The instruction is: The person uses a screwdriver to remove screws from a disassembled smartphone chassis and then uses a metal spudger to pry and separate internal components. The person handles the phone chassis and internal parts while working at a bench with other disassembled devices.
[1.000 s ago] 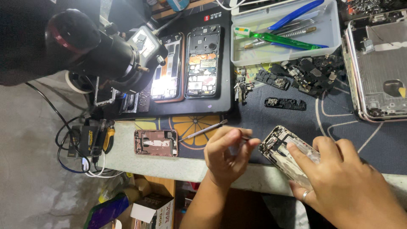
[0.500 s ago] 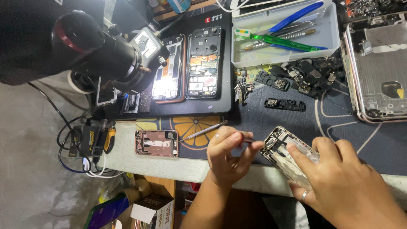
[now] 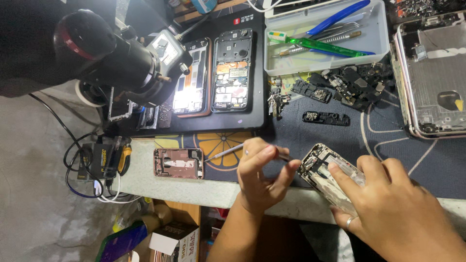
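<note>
Left grip: left hand (image 3: 262, 174), fingers pinched shut on thin metal tweezers (image 3: 228, 152); the tool's long axis runs left to right, its free end pointing left and slightly down toward the orange-slice print on the mat (image 3: 388, 131).
Right grip: right hand (image 3: 393, 208), fingers closed over an opened phone frame (image 3: 323, 170), pressing it down at the near edge of the table (image 3: 165, 187); a ring shows on 1 finger.
Key relation: the phone frame lies just right of the left hand; its long axis slants from upper left to lower right, exposed end toward the tweezers' working end, which the fingers hide. Left hand is nearer that exposed end.
Near count: 1 pink phone back plate (image 3: 178, 163), left of the tweezers, apart from them.
Further count: 2 opened phones (image 3: 232, 70) side by side on a black pad under the microscope (image 3: 121, 63); 1 clear tray (image 3: 376, 41) holding a green toothbrush (image 3: 320, 46) and blue-handled tools; 1 cluster of small black parts (image 3: 349, 85); 1 larger opened device (image 3: 432, 73) at far right.
</note>
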